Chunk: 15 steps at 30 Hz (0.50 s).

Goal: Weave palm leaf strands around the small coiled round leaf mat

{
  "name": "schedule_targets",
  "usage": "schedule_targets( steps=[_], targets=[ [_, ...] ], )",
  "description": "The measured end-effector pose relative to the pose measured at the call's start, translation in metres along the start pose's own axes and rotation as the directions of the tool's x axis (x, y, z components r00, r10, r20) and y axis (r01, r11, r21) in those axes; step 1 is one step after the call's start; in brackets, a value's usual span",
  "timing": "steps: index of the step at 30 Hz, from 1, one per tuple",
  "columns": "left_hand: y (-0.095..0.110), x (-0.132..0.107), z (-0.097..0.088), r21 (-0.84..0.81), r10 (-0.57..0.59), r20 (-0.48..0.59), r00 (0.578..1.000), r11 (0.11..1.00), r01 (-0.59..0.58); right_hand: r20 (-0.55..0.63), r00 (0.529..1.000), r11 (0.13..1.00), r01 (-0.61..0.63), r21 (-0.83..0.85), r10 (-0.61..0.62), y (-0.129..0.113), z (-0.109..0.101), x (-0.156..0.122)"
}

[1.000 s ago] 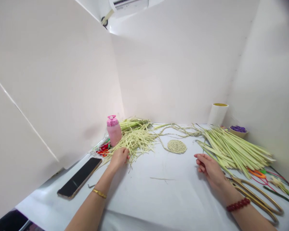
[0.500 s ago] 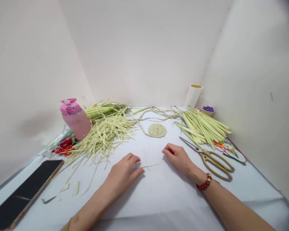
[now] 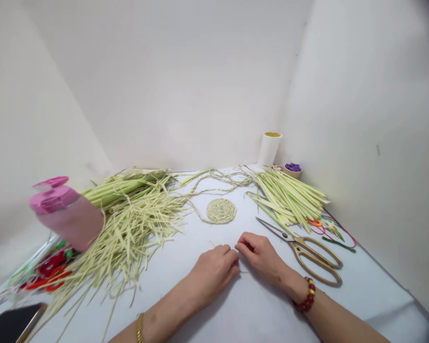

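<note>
My left hand (image 3: 217,267) is closed with curled fingers above the white tabletop, around a thin pale straw strand (image 3: 245,272) whose end pokes out by the fingertips. Close beside it, my right hand (image 3: 261,257) is pinched shut, its fingertips almost touching the left hand; what lies between them is too small to make out. Beyond both hands sits a flat coiled straw disc (image 3: 221,211), with a braided cord (image 3: 196,209) running from its left edge toward the back. Large scissors (image 3: 302,250) with gold-coloured handles lie to the right of my right hand.
Shredded straw (image 3: 139,224) is heaped at left, beside a tilted pink bottle (image 3: 71,219) and a phone (image 3: 16,324). Green leaf strips (image 3: 289,195), a white roll (image 3: 270,150) and a small bowl of purple bits (image 3: 293,169) are at right. White walls enclose the table.
My left hand has moved right, up to my right hand, and its fingers have closed. The view has turned, so the bottle and phone now sit further left and lower.
</note>
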State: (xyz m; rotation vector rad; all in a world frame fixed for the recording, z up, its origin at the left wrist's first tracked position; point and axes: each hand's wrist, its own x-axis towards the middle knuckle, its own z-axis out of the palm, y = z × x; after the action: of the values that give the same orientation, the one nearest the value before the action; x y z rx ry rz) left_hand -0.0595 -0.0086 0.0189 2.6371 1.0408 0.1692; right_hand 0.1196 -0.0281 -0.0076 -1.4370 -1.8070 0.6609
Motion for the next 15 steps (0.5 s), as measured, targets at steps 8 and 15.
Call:
schedule_targets(
  steps=[8, 15],
  targets=[
    [-0.038, -0.007, 0.014, 0.286, 0.152, -0.356, 0.922, 0.957, -0.047, -0.119, 0.993, 1.0, -0.012, 0.025, 0.015, 0.005, -0.004, 0.011],
    [-0.016, -0.058, 0.025, 0.317, 0.345, -0.274, 0.898, 0.914, -0.254, -0.106, 0.994, 0.998, 0.0, 0.063, 0.006, 0.005, -0.004, 0.008]
  ],
)
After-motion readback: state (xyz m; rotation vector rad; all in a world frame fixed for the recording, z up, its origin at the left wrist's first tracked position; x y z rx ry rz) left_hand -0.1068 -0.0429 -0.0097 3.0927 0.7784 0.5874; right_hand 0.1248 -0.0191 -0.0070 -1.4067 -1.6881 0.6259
